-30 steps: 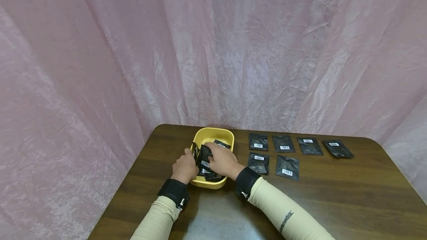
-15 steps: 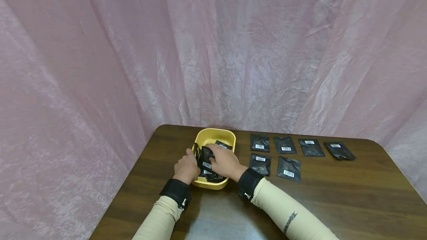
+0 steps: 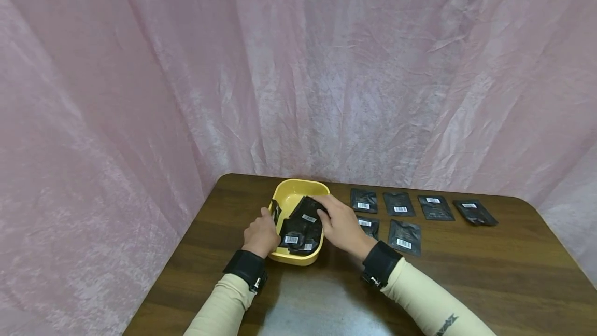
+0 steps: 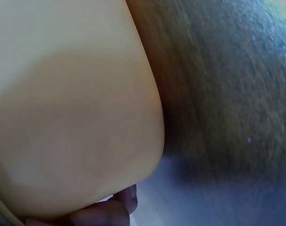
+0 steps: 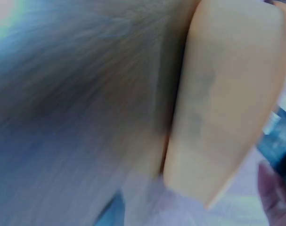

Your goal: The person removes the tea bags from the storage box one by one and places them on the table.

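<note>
A yellow plastic tub [image 3: 300, 184] holds several black sachets [image 3: 293, 233] with white barcode labels. My left hand [image 3: 261, 233] grips the tub's left rim; in the left wrist view its fingers [image 4: 102, 214] curl along the tub's edge [image 4: 86, 141]. One sachet stands on edge against the tub's left wall, close to that hand. Over the tub's right side my right hand [image 3: 342, 224] pinches another black sachet [image 3: 307, 211] between thumb and fingers. In the blurred right wrist view this sachet [image 5: 280, 136] shows at the right, beyond the tub wall [image 5: 218, 103].
On the brown wooden table [image 3: 448, 274], several black sachets lie flat to the right of the tub, in two rows. The right hand partly covers the nearest sachet [image 3: 369, 225]. A pink curtain [image 3: 326, 92] hangs behind the table's far edge.
My right hand has moved right and up from inside the tub, bringing a sachet with it. More sachets in the tub now show. The left hand keeps its hold on the rim.
</note>
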### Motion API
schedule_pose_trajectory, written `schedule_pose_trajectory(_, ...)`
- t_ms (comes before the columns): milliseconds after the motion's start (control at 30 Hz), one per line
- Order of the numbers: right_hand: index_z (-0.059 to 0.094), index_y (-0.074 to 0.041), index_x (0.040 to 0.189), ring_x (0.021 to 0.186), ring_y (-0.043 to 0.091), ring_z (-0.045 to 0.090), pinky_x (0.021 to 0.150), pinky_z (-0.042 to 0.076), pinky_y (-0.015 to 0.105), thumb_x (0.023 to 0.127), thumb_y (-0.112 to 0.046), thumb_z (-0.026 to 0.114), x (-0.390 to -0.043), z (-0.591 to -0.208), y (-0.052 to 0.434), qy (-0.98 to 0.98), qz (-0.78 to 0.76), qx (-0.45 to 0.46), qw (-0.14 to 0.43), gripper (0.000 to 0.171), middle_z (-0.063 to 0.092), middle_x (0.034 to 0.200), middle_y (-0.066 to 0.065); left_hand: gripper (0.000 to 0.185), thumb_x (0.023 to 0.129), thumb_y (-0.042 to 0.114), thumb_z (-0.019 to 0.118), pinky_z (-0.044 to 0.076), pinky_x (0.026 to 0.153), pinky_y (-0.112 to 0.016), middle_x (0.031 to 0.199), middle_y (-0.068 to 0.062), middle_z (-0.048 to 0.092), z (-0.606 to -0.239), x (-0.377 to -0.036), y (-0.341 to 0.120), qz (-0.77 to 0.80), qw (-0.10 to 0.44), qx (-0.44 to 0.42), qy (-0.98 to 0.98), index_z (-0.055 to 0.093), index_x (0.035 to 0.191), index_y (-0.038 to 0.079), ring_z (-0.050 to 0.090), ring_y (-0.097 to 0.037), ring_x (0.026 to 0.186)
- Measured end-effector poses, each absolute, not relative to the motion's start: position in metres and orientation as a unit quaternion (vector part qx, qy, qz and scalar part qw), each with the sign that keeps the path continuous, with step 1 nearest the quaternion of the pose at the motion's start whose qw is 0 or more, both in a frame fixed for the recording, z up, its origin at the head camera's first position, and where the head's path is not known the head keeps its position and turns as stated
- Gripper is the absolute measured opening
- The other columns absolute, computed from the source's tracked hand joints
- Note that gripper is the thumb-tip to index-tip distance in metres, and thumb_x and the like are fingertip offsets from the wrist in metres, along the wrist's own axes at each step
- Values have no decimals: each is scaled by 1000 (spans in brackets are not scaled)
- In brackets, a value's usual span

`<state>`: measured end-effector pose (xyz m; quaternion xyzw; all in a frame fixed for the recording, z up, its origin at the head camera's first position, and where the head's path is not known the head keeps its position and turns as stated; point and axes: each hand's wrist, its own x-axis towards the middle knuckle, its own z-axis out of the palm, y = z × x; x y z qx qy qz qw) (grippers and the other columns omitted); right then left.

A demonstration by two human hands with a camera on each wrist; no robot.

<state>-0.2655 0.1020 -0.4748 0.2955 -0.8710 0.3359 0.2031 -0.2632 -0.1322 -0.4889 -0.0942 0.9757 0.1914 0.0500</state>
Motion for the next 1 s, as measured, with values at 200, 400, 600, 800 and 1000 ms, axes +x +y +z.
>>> schedule_pose_trajectory(200,66,-9,134,81,12,61,69,53,30,102,-3,65,-249,-458,155,-852,390,246,248,33,70,111,7,56,84,14,85,55,77,-53,99,-20,70,-485,-264,-130,188,57,-92,976,45,122,2,70,-35,86)
schedule_pose_trajectory(400,65,-7,135,84,14,62,69,52,26,102,0,64,-240,-448,225,-882,363,209,215,35,72,118,11,55,85,15,84,56,79,-54,100,-21,70,-486,-266,-132,182,52,-93,978,45,122,2,71,-37,88)
schedule_pose_trajectory(600,63,-3,138,93,22,66,72,50,28,104,-2,61,-240,-454,300,-928,311,167,122,35,72,124,19,54,85,14,83,56,80,-55,101,-21,70,-487,-266,-136,188,48,-95,976,45,123,2,71,-37,89)
schedule_pose_trajectory(800,63,1,134,82,19,57,67,45,31,102,1,58,-240,-464,357,-952,276,130,17,33,71,107,15,55,85,15,83,56,78,-53,100,-21,69,-487,-267,-136,192,56,-93,975,46,123,2,69,-35,86)
schedule_pose_trajectory(1000,65,11,127,103,34,67,83,56,50,98,-1,64,-247,-473,384,-957,253,141,-34,32,72,119,25,54,85,14,82,55,78,-52,100,-21,69,-487,-269,-134,192,59,-99,975,46,123,1,69,-34,86)
